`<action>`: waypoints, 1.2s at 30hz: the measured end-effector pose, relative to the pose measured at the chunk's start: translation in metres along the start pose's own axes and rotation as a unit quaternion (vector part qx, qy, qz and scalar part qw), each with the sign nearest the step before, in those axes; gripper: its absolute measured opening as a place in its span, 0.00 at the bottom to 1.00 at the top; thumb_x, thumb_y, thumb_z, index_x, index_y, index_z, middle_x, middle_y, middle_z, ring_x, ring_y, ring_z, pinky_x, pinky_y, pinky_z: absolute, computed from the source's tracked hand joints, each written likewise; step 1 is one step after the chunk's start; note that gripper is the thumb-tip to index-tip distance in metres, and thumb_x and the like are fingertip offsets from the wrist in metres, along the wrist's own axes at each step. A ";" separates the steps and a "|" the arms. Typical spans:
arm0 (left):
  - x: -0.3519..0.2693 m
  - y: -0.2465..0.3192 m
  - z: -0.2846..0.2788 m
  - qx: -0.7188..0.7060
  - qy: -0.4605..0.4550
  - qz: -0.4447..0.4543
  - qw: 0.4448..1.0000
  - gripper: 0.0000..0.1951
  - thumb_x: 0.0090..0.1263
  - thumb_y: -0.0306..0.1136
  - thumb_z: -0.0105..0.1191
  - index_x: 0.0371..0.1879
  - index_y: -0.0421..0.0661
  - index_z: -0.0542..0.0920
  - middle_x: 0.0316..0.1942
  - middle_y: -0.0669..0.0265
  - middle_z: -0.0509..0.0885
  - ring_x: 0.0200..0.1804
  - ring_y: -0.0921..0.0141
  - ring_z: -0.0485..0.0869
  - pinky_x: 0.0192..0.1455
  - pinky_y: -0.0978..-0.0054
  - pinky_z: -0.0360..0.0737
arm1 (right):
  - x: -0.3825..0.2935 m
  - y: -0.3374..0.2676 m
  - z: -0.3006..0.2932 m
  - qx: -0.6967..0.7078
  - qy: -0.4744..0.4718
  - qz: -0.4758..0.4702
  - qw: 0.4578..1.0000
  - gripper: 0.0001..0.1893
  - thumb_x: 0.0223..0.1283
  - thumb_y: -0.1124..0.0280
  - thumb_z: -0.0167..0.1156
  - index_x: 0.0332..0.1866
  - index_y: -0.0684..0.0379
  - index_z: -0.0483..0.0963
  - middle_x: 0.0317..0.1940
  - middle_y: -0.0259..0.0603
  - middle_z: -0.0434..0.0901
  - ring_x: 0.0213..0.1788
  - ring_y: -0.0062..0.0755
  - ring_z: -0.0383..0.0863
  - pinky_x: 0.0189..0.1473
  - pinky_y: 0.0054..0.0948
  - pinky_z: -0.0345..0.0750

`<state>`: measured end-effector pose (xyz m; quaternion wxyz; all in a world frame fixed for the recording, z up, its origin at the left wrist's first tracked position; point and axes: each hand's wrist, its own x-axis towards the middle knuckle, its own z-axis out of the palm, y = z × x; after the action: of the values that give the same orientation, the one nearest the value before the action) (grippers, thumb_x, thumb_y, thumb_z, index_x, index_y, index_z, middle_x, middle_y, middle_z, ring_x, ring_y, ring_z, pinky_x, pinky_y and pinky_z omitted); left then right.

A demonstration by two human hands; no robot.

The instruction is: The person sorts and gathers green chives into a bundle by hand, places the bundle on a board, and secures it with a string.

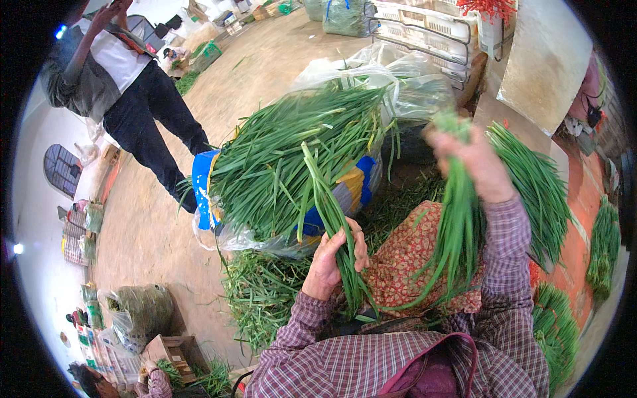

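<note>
My left hand [336, 256] is closed around a small bunch of garlic chives [321, 191], pale stem ends pointing up and leaves hanging toward my lap. In my right hand [470, 154], raised and blurred by motion, is a thicker bunch of green chives [455, 219] with its leaves trailing down over a red floral cloth [403, 258] on my lap. Before me a large open plastic bag [231, 241] with blue and yellow print holds a heap of long green leaves [293, 159]. A neat chive bundle [532, 194] lies just right of my right forearm.
Loose leaf trimmings [268, 293] cover the floor beside me. More bundles [555, 328] lie at the right. White plastic crates [423, 35] stand behind the bag. A person [134, 94] stands at the upper left; another person [99, 380] works at the lower left near a wooden crate [166, 353].
</note>
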<state>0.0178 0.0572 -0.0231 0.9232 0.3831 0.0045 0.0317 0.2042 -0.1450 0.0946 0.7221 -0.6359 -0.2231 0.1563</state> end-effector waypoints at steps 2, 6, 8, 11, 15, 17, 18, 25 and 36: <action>-0.001 0.000 0.005 0.012 -0.003 -0.006 1.000 0.15 0.74 0.46 0.51 0.41 0.46 0.70 0.18 0.64 0.71 0.16 0.68 0.73 0.24 0.66 0.78 | 0.000 0.004 0.031 -0.127 -0.101 0.012 0.987 0.14 0.60 0.59 0.66 0.36 0.59 0.77 0.22 0.27 0.75 0.19 0.15 0.73 0.23 0.20 0.71; 0.000 -0.006 0.017 0.038 -0.003 -0.023 0.999 0.16 0.73 0.46 0.52 0.41 0.45 0.70 0.18 0.63 0.72 0.14 0.69 0.72 0.22 0.70 0.74 | 0.006 0.021 0.064 -0.071 -0.167 0.028 0.983 0.14 0.60 0.59 0.67 0.35 0.61 0.79 0.20 0.27 0.74 0.19 0.15 0.72 0.21 0.22 0.70; 0.001 -0.009 0.016 0.058 0.004 -0.028 0.998 0.15 0.73 0.45 0.52 0.41 0.44 0.72 0.18 0.61 0.74 0.14 0.69 0.72 0.22 0.71 0.73 | 0.009 0.025 0.072 -0.063 -0.170 0.036 0.983 0.14 0.60 0.59 0.67 0.35 0.61 0.79 0.20 0.27 0.75 0.19 0.16 0.72 0.21 0.22 0.70; 0.000 -0.007 0.016 0.061 -0.002 -0.032 0.998 0.15 0.73 0.44 0.52 0.42 0.43 0.72 0.18 0.60 0.74 0.15 0.68 0.73 0.21 0.70 0.73 | 0.013 0.033 0.079 -0.055 -0.179 0.052 0.981 0.13 0.60 0.60 0.66 0.33 0.62 0.79 0.19 0.28 0.75 0.18 0.16 0.72 0.21 0.23 0.70; -0.001 -0.005 0.014 0.064 0.006 -0.022 0.998 0.14 0.73 0.44 0.52 0.41 0.44 0.72 0.18 0.61 0.73 0.14 0.68 0.73 0.21 0.70 0.73 | 0.014 0.036 0.079 -0.076 -0.185 0.046 0.979 0.12 0.58 0.62 0.66 0.30 0.61 0.78 0.18 0.30 0.75 0.18 0.20 0.73 0.22 0.25 0.71; -0.003 0.000 0.014 0.038 0.021 -0.006 0.999 0.15 0.73 0.44 0.52 0.41 0.44 0.71 0.17 0.61 0.72 0.14 0.68 0.72 0.21 0.69 0.74 | 0.014 0.044 0.071 -0.090 -0.175 0.048 0.979 0.13 0.57 0.62 0.66 0.29 0.62 0.78 0.17 0.34 0.77 0.17 0.25 0.75 0.22 0.28 0.72; -0.004 0.002 0.014 0.051 0.011 0.015 0.999 0.15 0.73 0.44 0.52 0.41 0.44 0.70 0.17 0.62 0.72 0.14 0.69 0.72 0.20 0.68 0.73 | 0.016 0.051 0.065 -0.223 -0.135 0.006 0.965 0.14 0.56 0.61 0.66 0.28 0.62 0.78 0.18 0.39 0.78 0.17 0.33 0.76 0.24 0.33 0.73; 0.002 -0.001 0.016 -0.010 -0.078 -0.025 0.997 0.17 0.72 0.46 0.53 0.43 0.43 0.70 0.16 0.62 0.72 0.12 0.69 0.71 0.18 0.68 0.73 | 0.018 0.025 0.056 -0.119 -0.106 0.026 0.987 0.16 0.56 0.57 0.69 0.35 0.61 0.80 0.21 0.32 0.78 0.21 0.20 0.76 0.24 0.26 0.74; 0.000 -0.008 0.028 0.024 -0.095 -0.124 0.987 0.26 0.69 0.49 0.56 0.51 0.37 0.74 0.29 0.57 0.82 0.27 0.66 0.82 0.36 0.68 0.82 | 0.010 0.020 0.068 0.039 -0.158 0.084 0.983 0.11 0.54 0.62 0.71 0.32 0.57 0.78 0.21 0.26 0.78 0.19 0.14 0.74 0.21 0.18 0.70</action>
<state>0.0194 0.0318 -0.0087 0.9067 0.4029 -0.0348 -0.1196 0.1789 -0.0792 0.0819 0.6862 -0.5912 -0.2743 0.3231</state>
